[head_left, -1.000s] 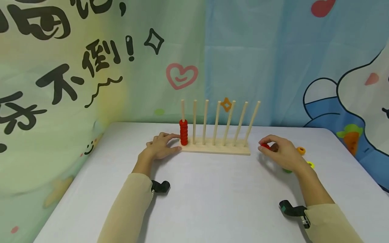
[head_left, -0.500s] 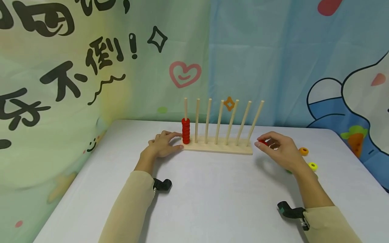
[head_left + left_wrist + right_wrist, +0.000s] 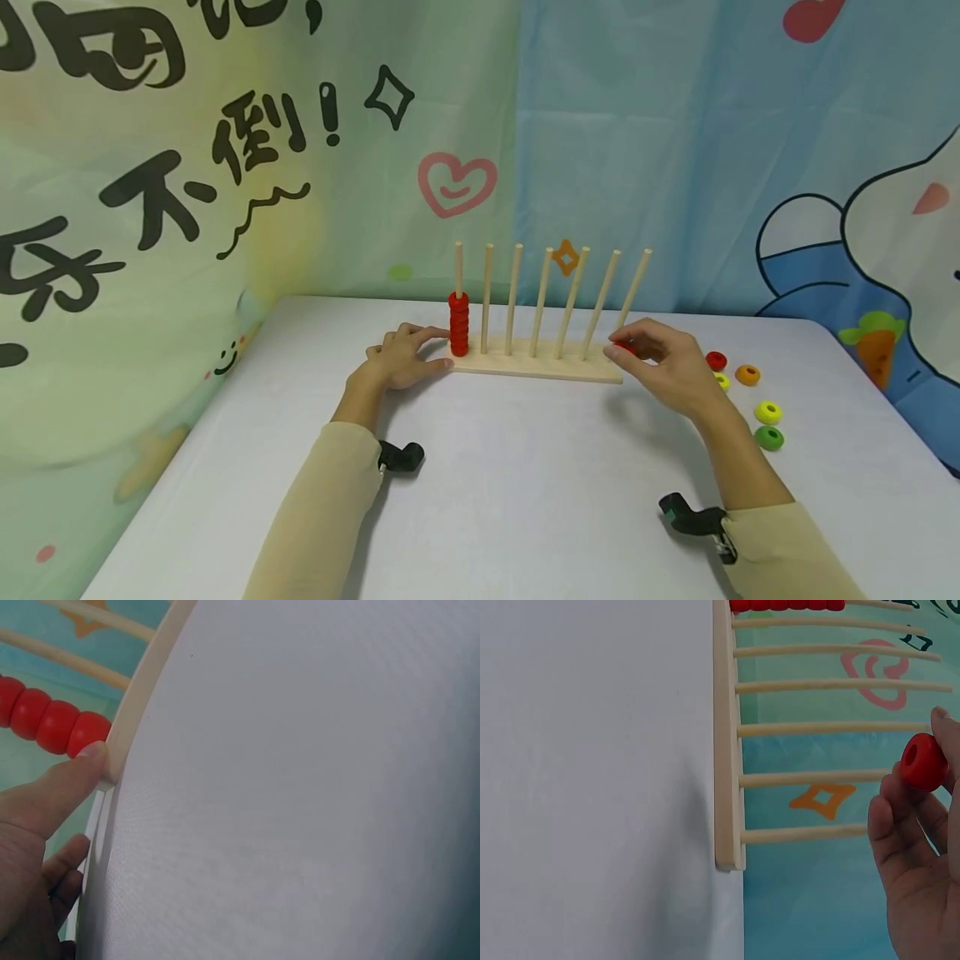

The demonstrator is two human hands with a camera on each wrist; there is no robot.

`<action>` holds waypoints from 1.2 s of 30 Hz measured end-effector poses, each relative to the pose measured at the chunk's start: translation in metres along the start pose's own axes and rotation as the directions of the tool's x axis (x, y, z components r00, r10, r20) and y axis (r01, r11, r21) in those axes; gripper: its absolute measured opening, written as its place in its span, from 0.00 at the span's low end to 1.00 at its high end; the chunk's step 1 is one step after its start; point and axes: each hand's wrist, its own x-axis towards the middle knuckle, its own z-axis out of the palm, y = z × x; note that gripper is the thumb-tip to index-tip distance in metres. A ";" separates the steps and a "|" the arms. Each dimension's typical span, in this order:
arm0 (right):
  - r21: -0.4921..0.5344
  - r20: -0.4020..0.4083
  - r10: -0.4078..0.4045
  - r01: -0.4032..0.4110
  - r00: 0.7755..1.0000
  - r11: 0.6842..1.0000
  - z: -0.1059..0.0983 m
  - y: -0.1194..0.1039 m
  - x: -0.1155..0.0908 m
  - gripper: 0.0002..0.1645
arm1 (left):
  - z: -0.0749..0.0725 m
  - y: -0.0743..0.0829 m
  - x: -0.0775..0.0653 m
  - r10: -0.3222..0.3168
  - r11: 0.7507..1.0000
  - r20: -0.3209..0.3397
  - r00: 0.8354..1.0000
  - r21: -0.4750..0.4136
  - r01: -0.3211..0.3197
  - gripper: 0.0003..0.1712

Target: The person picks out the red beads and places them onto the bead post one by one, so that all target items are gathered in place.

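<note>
A wooden peg rack has a row of upright dowels on a flat base. Several red beads are stacked on its leftmost dowel. At that end, my left hand holds the base, thumb at the front corner and index finger behind; the left wrist view shows the thumb against the wood beside the lowest bead. My right hand pinches a single red bead between thumb and fingers, near the rack's right end. Its hole is visible in the right wrist view, and the bead is off the dowels.
Loose beads lie on the white table to the right: a red bead, an orange bead, a yellow bead and a green bead. Another yellow bead is partly hidden by my right hand. A printed cloth hangs behind.
My right hand has carried the red bead leftward, from beside the loose beads to the rack's right end, uncovering more loose beads. My left hand stays at the rack's left end.
</note>
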 end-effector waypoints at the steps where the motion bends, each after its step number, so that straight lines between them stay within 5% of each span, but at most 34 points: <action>1: 0.009 0.003 -0.016 0.016 1.000 1.000 0.001 -0.005 0.000 0.11 | 0.000 0.000 0.000 0.000 1.000 0.001 1.000 0.001 0.000 0.35; 12: 0.062 0.014 -0.182 0.181 0.983 0.982 0.007 -0.042 0.006 0.16 | 0.001 -0.002 0.001 0.003 1.000 -0.001 1.000 0.006 -0.003 0.35; 36: 0.197 0.021 -0.309 0.299 0.951 0.934 0.037 -0.067 0.033 0.17 | -0.002 -0.001 0.000 0.010 1.000 0.004 1.000 0.002 -0.010 0.35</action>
